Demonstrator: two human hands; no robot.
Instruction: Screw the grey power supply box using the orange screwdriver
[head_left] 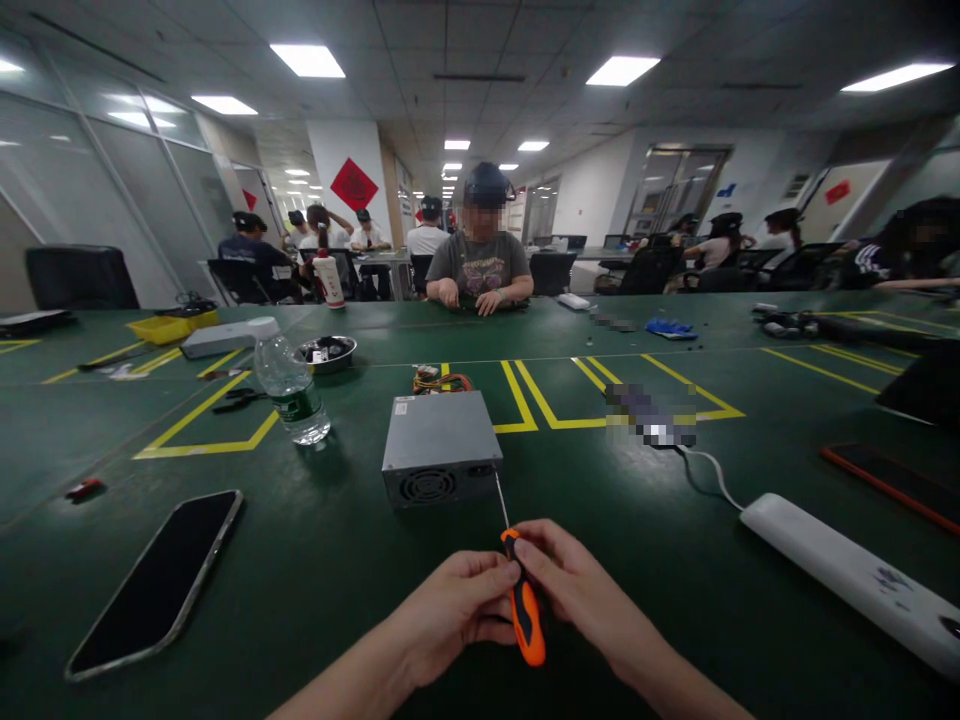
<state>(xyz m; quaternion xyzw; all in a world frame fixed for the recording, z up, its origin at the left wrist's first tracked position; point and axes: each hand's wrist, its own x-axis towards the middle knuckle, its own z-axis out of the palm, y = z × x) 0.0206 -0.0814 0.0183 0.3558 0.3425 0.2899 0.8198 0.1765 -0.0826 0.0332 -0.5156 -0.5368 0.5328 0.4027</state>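
Both my hands on screwdriver (526,615) now, out over table (322,530). Left hand (472,605): fingers gripping handle. Right hand (566,570): fingers pinching handle near shaft. Shaft points forward, tip right at power supply's (442,440) near right corner; touching or just short, I can't tell. Supply sits on table, fan grille facing me. Bottle (298,400) upright to left, phone (161,580) lying nearer, power strip (840,575) off right.
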